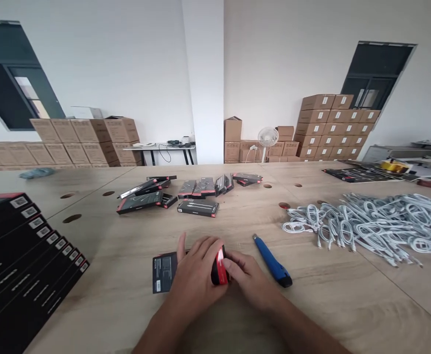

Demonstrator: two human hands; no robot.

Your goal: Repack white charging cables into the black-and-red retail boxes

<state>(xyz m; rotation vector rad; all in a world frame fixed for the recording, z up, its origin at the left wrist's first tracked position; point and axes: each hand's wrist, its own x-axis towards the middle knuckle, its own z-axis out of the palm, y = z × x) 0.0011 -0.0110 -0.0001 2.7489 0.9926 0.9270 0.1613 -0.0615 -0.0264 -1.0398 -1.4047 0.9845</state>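
The surface [237,228] shows pale wood grain, smooth and mostly matt. The held box [221,276] looks like smooth printed card, its red side glossy where light strikes. The knife [273,262] has a matt blue plastic body. The cables [366,226] look plastic-coated, the cartons [313,130] plain matt cardboard, the wall [108,59] smooth matt paint.

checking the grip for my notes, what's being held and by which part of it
Both hands hold black-and-red packaging: the left hand covers its left side; the right hand has its thumb on the red part. Its underside is hidden.
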